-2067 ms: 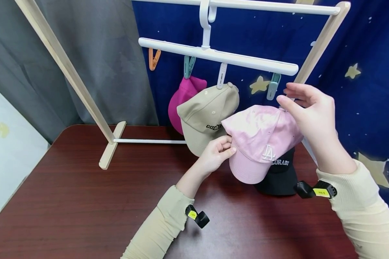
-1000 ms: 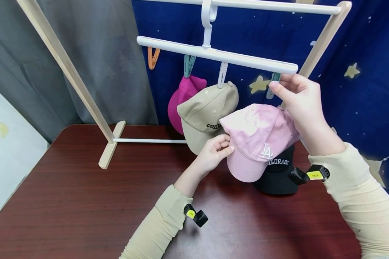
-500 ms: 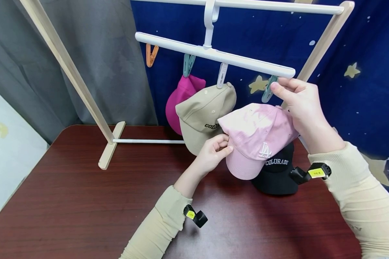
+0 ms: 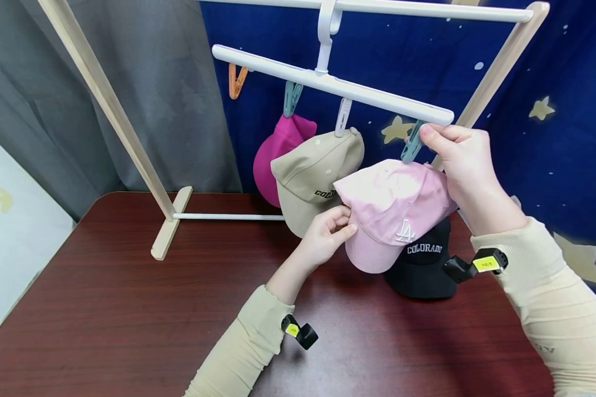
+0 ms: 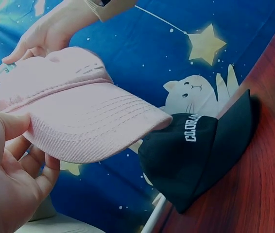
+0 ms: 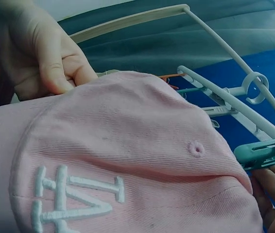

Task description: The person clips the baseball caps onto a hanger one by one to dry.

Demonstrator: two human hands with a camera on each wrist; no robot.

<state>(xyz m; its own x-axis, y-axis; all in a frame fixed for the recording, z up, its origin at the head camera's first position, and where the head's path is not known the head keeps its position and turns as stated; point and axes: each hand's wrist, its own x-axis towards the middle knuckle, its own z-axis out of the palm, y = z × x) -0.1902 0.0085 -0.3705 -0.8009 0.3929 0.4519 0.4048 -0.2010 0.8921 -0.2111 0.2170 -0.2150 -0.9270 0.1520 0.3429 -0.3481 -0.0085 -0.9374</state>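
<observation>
My left hand (image 4: 323, 237) pinches a light pink baseball cap (image 4: 392, 204) at the side of its brim, thumb on top in the left wrist view. White "LA" letters (image 6: 74, 199) show on the cap's front in the right wrist view. My right hand (image 4: 459, 160) pinches the rightmost teal clothespin (image 4: 413, 144) on a white hanger (image 4: 377, 98), thumb in front. The clothespin's lower end meets the cap's crown; whether it bites the fabric I cannot tell. The hanger tilts down to the right.
A beige cap (image 4: 323, 160) and a magenta cap (image 4: 273, 160) hang from clips. An orange clothespin (image 4: 237, 81) hangs at far left. On the dark red table (image 4: 129, 320) sits a black "COLORADO" cap (image 4: 422, 270). A wooden rack (image 4: 99, 99) frames everything.
My right hand has moved from beside the clothespin to grip it. The clothespin has come down to the pink cap's crown, and the hanger has tilted lower on the right.
</observation>
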